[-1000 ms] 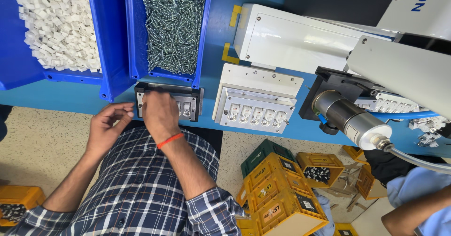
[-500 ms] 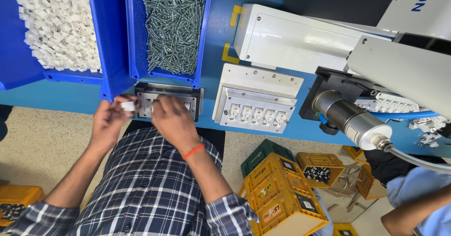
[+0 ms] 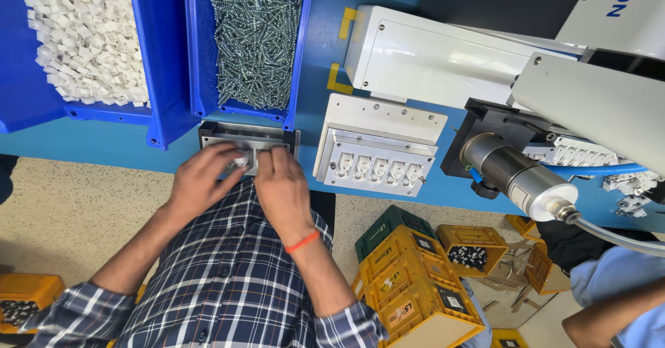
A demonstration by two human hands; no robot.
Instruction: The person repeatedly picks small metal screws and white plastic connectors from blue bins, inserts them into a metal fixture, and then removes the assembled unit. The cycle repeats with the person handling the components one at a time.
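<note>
Both hands worked at the dark grey metal fixture [image 3: 249,140] on the blue counter [image 3: 325,29] edge — the left hand [image 3: 201,182] pinched a small white plastic piece [image 3: 240,162], the right hand [image 3: 280,189] pressed fingers-together beside it. Seating seemed in hand — the next move called for careful alignment.

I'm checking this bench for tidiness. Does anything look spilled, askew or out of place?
Nothing stands out. The white parts and the screws stay inside their blue bins, and the white fixture plate lies flat. The left hand and right hand rest on the metal fixture at the bench edge.
</note>
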